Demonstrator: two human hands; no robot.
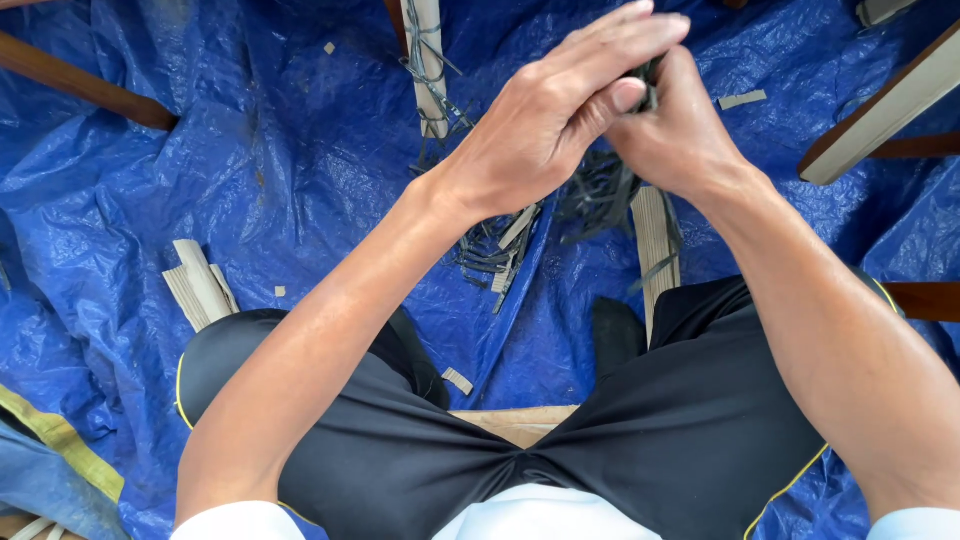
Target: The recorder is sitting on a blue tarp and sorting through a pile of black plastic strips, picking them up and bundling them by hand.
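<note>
My left hand (555,110) and my right hand (675,125) are pressed together above my knees, both closed on a bundle of thin dark strips (648,85) that shows between the fingers. More dark strips (600,195) hang and lie loose below the hands on the blue tarpaulin (270,130). A pale flat slat (655,245) lies under the right wrist, partly hidden. I sit in black shorts (640,440) with my legs apart.
Another pale slat (428,60) with dark strips wound on it lies beyond the hands. A stack of short pale slats (200,285) sits by my left knee. Brown wooden legs (85,88) and a wooden bar (885,110) stand at the left and right edges.
</note>
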